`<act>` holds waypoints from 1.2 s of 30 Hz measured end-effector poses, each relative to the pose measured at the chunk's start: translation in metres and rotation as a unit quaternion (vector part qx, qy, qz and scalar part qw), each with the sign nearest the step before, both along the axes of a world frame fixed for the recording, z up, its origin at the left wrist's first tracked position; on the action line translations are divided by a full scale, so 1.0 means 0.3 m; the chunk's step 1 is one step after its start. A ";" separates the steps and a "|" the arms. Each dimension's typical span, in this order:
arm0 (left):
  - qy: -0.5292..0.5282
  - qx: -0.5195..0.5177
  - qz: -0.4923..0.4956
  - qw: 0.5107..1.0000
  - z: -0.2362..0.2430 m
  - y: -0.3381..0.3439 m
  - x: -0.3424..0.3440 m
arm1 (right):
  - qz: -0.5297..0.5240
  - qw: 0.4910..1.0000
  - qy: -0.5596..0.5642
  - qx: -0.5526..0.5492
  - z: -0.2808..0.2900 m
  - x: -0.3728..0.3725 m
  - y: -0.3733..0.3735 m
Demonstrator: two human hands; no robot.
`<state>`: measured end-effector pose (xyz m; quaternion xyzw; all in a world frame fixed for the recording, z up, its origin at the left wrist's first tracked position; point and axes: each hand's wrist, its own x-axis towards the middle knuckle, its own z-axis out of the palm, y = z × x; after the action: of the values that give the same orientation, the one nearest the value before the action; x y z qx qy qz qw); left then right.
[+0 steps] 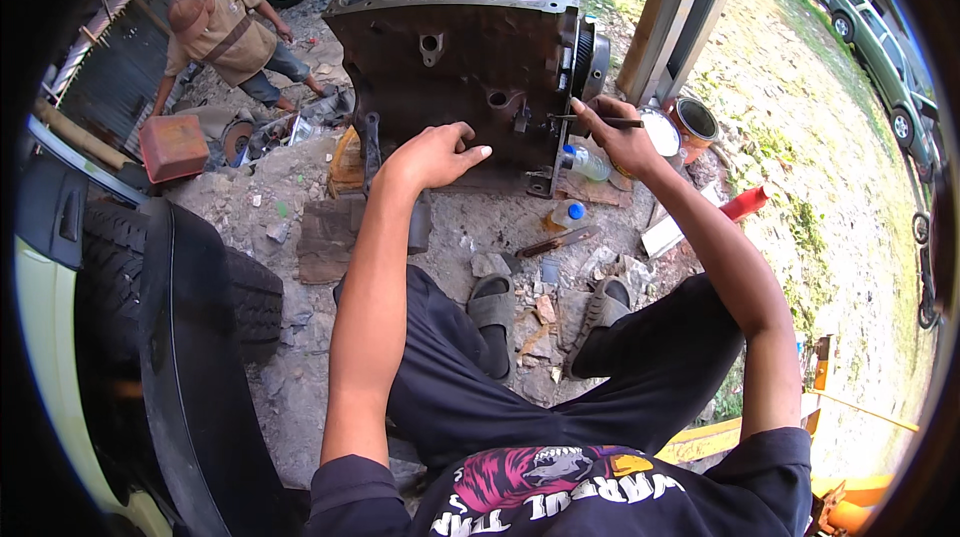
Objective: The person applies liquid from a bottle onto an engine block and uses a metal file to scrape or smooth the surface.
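Note:
A dark brown engine block stands upright before me, with a bare metal top face and a row of round cylinder bores. My right hand is closed in a pinch round a slim, dark, stick-like tool. Its thin tip points left, at the block's lower right edge; whether it touches the metal I cannot tell. My left hand is at the block's lower front, fingers loosely bent and apart, with nothing seen in it. Contact between this hand and the block is unclear.
Blue-capped bottles and an opened reddish can stand near the block's right foot. A metal post rises behind them. Left of me is a vehicle's tyre. Another person bends beside a red box.

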<state>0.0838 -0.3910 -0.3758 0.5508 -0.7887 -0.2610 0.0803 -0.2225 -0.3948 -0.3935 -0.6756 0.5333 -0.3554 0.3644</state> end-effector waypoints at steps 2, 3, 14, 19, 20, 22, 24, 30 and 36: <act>-0.041 -0.023 -0.007 0.999 0.063 0.040 -0.046 | -0.024 0.997 -0.029 -0.069 -0.122 0.002 -0.060; -0.061 -0.028 -0.004 0.998 0.099 0.068 -0.058 | -0.015 0.992 -0.005 -0.123 -0.138 0.037 -0.055; -0.058 -0.012 0.002 0.998 0.068 0.029 -0.053 | 0.044 0.914 0.244 -0.321 -0.405 0.104 -0.177; -0.015 -0.006 -0.027 1.000 0.064 0.012 -0.074 | 0.090 0.943 0.202 -0.248 -0.437 0.096 -0.176; -0.022 -0.001 -0.031 0.999 0.053 0.013 -0.079 | 0.089 0.934 0.185 -0.293 -0.427 0.081 -0.188; -0.031 0.001 -0.037 0.999 0.049 0.010 -0.096 | 0.035 0.900 0.175 -0.398 -0.425 0.076 -0.195; -0.018 -0.008 -0.043 0.999 0.059 0.010 -0.106 | 0.069 0.909 0.259 -0.320 -0.440 0.085 -0.175; -0.008 -0.002 -0.030 1.000 0.073 -0.006 -0.094 | 0.050 0.918 0.255 -0.299 -0.426 0.121 -0.166; -0.010 -0.010 -0.020 1.000 0.054 -0.024 -0.059 | 0.054 0.927 0.254 -0.271 -0.416 0.106 -0.161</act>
<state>0.0661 -0.3982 -0.3598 0.5369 -0.8026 -0.2495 0.0728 -0.1907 -0.4432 -0.5184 -0.8441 0.4540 -0.2827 0.0388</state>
